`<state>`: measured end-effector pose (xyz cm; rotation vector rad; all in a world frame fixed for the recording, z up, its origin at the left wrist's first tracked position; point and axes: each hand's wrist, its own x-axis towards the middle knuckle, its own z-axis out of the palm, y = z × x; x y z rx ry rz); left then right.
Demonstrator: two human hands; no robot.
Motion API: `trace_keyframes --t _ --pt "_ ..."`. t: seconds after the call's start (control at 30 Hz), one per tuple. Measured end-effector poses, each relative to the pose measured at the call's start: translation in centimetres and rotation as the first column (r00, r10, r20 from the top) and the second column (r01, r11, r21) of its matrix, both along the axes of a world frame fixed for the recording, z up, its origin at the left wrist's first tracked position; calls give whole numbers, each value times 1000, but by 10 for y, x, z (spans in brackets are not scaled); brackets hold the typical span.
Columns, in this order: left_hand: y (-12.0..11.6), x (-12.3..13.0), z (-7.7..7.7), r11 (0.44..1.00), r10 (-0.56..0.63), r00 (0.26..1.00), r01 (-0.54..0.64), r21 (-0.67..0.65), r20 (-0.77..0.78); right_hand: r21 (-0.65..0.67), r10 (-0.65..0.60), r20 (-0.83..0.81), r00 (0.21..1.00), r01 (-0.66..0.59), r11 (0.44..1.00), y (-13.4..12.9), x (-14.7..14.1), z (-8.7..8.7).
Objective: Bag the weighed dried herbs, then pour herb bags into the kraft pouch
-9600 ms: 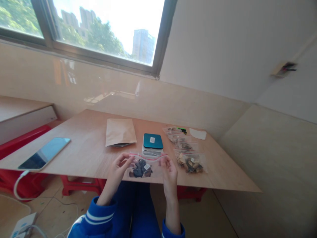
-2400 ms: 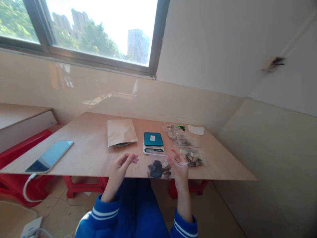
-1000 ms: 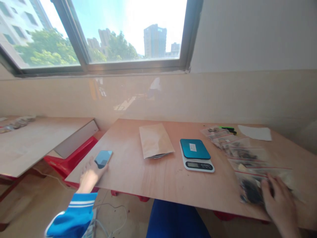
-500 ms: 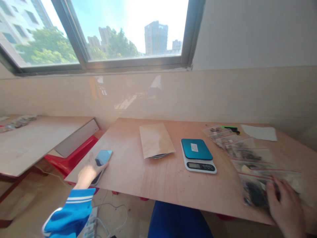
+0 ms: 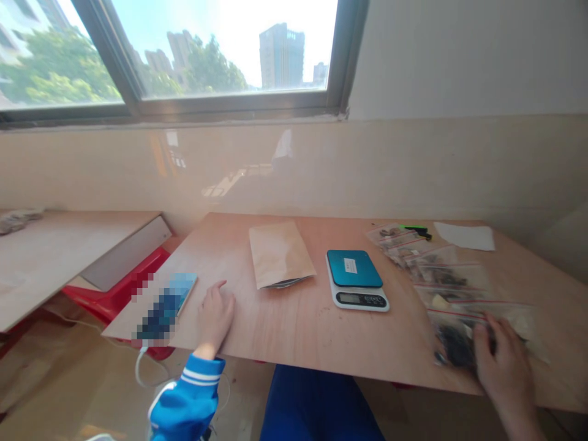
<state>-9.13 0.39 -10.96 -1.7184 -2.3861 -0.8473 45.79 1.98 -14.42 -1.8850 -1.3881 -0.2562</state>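
Right hand [image 5: 503, 361] presses zip bag [image 5: 459, 324] of dark pieces [image 5: 454, 346].

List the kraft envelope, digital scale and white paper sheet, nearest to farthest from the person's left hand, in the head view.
1. Kraft envelope: ahead and right of the left hand.
2. Digital scale: right of the envelope.
3. White paper sheet: farthest right, by the wall.

White label [image 5: 350, 266], scale display [image 5: 349, 298] — neither legible

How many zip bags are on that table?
At least 4 zip bags overlap in a row along the right of the table, the nearest under the right hand; the overlaps may hide more.
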Motion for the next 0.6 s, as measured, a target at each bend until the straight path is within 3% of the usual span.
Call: trace_keyframes --t 0.27,0.6 --pt "-3 6 -8 1000 26 992 -27 -12 -124 3 -10 2 1000 10 1000 -2 -2 3" --pt "-4 4 -8 1000 3 983 -3 5 -181 14 -57 -58 997 58 998 -6 -10 6"
